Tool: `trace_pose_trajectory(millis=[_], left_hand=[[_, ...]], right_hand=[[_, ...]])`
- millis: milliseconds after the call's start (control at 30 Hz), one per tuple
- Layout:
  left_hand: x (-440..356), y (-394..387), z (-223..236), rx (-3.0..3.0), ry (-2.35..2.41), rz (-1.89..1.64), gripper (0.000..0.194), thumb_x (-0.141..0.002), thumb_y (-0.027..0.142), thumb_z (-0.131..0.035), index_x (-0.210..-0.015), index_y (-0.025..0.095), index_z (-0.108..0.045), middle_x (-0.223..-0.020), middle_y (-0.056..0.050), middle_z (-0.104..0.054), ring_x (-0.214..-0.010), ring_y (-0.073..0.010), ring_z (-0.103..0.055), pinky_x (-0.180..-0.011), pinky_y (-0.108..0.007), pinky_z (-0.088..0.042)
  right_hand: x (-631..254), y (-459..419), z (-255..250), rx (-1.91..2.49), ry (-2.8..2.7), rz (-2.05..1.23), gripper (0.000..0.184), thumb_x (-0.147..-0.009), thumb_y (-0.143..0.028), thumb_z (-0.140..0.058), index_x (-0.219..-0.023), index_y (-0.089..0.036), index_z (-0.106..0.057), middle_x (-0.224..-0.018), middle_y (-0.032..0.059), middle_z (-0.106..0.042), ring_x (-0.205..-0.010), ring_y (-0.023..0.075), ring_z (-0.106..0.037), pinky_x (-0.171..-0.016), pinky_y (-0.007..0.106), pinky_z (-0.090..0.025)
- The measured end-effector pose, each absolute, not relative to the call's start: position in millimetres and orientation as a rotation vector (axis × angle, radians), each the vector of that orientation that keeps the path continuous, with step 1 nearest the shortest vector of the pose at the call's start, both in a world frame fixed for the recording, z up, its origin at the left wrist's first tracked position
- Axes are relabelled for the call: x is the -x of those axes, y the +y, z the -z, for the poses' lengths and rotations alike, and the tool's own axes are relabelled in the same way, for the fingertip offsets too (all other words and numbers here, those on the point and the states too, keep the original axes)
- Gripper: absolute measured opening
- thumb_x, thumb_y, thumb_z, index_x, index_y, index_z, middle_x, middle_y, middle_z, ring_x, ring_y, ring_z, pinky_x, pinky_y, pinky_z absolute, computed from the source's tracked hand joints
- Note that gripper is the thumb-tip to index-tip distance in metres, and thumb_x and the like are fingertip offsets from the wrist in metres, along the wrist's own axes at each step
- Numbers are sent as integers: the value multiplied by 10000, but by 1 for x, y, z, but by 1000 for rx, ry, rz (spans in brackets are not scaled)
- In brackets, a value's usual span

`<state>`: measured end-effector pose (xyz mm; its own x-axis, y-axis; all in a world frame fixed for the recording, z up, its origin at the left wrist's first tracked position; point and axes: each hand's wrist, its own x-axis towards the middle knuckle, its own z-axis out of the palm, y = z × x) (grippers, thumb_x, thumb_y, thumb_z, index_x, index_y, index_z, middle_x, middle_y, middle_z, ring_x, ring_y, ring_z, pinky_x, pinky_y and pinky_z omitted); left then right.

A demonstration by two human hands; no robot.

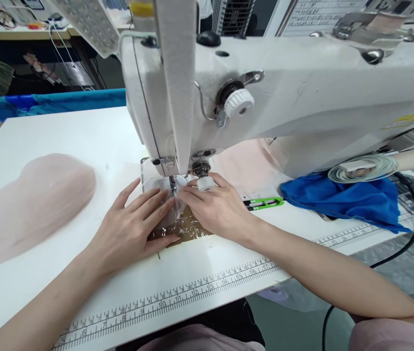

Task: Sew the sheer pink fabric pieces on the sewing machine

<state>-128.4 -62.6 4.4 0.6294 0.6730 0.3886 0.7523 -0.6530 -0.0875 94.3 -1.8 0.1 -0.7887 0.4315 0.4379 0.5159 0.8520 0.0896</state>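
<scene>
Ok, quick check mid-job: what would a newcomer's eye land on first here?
Probably the big white sewing machine, reaching across the top from the right. Below its needle end, the spread left hand and bent right hand flank the presser foot. Next, the vivid blue cloth at right and the pale pink piece lying at left on the white tabletop.

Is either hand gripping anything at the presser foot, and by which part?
The left hand rests spread on the sheer fabric, not gripping it. Whether the right hand, fingers bent, pinches the fabric's edge cannot be told.
</scene>
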Motion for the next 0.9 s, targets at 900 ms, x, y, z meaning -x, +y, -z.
trace_pose_trajectory(millis=[900], left_hand=[[105,-24,-1,2410,-1741,638,405,-945,517,-441,-865,213,-697,-890,-11,-672,-797,-193,-618,-749,-404,-504]], right_hand=[[-81,10,3,1030,-2294,-54,299,-970,-395,-547,-884,-236,-785,-703,-14,-705,-599,95,-571,-508,247,-280]])
